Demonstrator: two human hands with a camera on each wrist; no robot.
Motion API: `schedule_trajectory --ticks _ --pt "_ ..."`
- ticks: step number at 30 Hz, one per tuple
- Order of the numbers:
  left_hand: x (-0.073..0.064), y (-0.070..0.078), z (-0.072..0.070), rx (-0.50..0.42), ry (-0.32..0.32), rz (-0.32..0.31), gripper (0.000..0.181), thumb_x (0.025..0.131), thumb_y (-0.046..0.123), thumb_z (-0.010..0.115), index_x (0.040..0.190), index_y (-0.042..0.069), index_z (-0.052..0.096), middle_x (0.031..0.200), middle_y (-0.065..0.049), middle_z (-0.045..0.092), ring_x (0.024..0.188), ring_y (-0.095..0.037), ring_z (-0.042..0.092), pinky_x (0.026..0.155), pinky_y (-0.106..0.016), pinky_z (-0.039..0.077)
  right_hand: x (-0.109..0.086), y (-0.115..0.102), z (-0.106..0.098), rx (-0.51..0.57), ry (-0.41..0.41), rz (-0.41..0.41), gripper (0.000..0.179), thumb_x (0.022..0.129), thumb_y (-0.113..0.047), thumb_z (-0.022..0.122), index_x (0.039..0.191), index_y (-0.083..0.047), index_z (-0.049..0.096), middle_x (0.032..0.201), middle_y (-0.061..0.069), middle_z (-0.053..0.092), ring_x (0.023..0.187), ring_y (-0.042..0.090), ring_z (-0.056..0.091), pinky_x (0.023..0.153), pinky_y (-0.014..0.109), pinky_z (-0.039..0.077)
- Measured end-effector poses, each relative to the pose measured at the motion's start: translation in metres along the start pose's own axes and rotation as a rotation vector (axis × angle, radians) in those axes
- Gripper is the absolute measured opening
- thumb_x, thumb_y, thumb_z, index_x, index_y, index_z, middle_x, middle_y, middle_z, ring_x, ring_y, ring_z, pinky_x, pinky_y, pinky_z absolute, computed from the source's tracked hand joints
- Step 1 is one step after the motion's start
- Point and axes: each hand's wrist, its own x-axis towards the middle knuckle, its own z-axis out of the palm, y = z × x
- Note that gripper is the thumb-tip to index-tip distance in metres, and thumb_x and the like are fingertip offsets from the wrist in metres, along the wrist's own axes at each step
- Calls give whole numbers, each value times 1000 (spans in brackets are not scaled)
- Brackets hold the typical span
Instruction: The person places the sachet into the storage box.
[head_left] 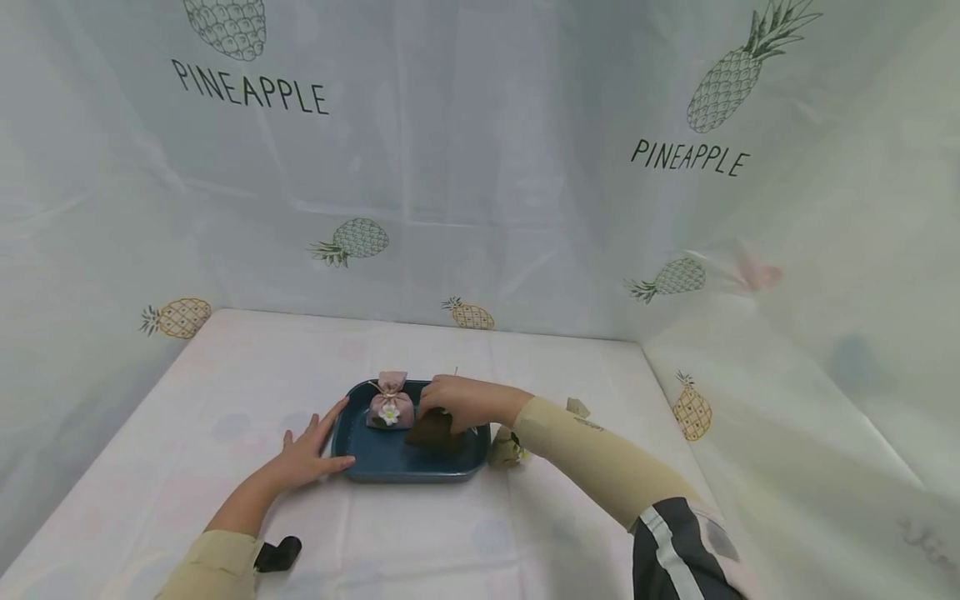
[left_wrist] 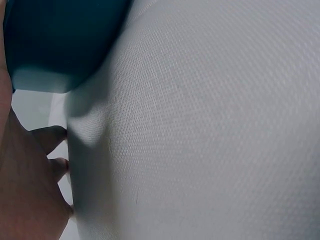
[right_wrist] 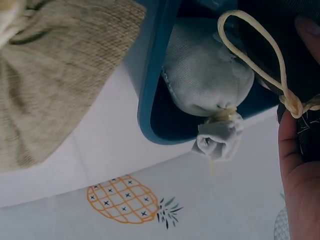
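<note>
Gripping brn pouch over tray w/ pink pouch & gray pouch.

Bright Wide, Murky Close-Ups

Soft, even light washes the table and curtain! Left wrist view: dimmer, shadow lying beside the tray. Right wrist view: the dark bag swallows detail, the sack blurring at upper left.

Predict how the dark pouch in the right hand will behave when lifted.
The dark pouch will probably sag and give, since it looks like soft cloth. Its cord could snag, since a loop juts clear of the fabric. It may swing, as the right hand holds its upper part.
</note>
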Motion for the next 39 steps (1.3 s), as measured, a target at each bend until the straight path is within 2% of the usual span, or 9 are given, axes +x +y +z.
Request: schedule_trajectory --ticks 8,14,22,32,39 --pt "-2 4 -1 -10 -5 -12 99 85 47 72 157 19 9 156 -31 12 138 -59 4 98 -78 -10 16 4 7 13 -13 8 55 71 1 83 119 -22 69 110 -12 62 105 5 50 91 17 41" --pt "-3 5 -1 -10 -8 -15 100 85 47 71 157 20 8 156 -31 12 138 -59 4 98 -78 -9 21 1 11 1 -21 27 54 73 -1 84 120 -25 69 112 -13 61 107 4 50 91 19 42" --pt "-4 7 -3 -17 -5 -3 99 85 44 73 157 18 10 156 -32 13 138 -60 4 97 -79 -9 28 -1 14 16 -16 5 53 74 1 83 121 -21 69 119 -12 63 112 5 50 98 18 39" --pt "-3 6 -2 -21 1 18 99 85 42 73 157 19 9 155 -33 13 137 -61 5 96 -80 -8 36 -2 19 -57 -26 -9 47 76 -3 83 117 -20 69 118 -9 63 111 7 51 97 17 39" --pt "-4 6 -2 -1 -2 6 99 85 42 73 157 17 9 156 -31 13 138 -59 6 97 -79 -8 31 3 17 -5 37 -9 48 76 -4 83 120 -18 69 122 -7 62 119 9 50 103 19 36"
